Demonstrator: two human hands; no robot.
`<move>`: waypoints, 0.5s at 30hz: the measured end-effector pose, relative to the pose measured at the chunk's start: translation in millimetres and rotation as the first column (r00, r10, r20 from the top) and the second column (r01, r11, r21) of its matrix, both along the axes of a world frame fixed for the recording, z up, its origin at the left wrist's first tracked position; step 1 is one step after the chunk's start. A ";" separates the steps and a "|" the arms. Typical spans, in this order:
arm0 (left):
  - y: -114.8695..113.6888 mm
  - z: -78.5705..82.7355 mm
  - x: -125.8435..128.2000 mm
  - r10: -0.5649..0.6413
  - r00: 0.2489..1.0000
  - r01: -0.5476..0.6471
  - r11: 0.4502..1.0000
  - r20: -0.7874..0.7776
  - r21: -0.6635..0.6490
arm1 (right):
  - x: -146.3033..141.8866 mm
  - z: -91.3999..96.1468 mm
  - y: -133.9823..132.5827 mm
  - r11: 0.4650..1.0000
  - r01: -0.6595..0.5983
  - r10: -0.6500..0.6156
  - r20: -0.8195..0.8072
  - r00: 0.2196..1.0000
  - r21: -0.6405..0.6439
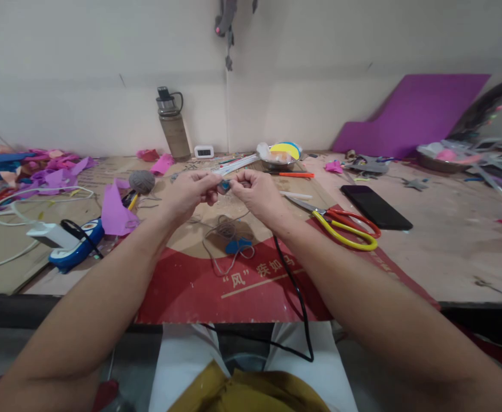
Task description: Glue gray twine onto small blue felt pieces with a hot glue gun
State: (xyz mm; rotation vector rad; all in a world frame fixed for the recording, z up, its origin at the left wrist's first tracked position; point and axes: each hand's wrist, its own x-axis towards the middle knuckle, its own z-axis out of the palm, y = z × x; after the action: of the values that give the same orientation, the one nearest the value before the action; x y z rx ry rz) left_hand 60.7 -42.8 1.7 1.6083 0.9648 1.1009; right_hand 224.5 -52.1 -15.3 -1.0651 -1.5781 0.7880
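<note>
Above the red and tan printed board, my left hand (193,191) and my right hand (257,195) are close together. Both are closed, fingertips pinching a small dark blue-grey piece (224,186) between them; its kind is too small to make out. Grey yarn (225,228) lies in loose loops on the board below. Beside the loops sits a small bright blue scrap (239,246), partly crossed by the yarn. A ball of grey yarn (142,182) rests left of my left hand.
Scissors (341,226) with red and yellow handles and a black phone (375,207) lie at right. A bottle (174,129), a small white clock (203,151) and a metal bowl (279,165) stand behind. Felt scraps (58,174) and a blue power strip (77,246) are left.
</note>
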 end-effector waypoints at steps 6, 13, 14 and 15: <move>0.5 -3.4 -0.8 0.085 0.989 -0.071 0.991 -0.125 0.113 | -0.4 -1.5 -1.4 1.000 -0.015 0.015 0.032 0.999 0.018; -0.5 -3.6 2.1 0.071 0.994 -0.067 0.996 -0.083 0.056 | -0.2 -2.7 -0.2 1.000 -0.005 0.005 0.050 0.999 -0.007; -0.1 -3.1 1.4 0.033 0.998 -0.033 0.999 -0.056 0.009 | 0.5 -2.8 0.6 1.000 -0.007 0.008 0.042 0.999 -0.014; 0.4 -2.7 0.6 -0.002 1.000 0.001 1.000 -0.031 -0.031 | 1.1 -2.8 1.2 1.000 -0.010 0.010 0.037 0.999 -0.020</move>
State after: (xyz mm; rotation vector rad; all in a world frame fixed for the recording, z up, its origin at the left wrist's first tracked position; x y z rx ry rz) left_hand 61.3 -42.3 -1.1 1.6052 0.9963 1.0571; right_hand 225.6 -50.9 -18.1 -1.0925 -1.6107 0.7968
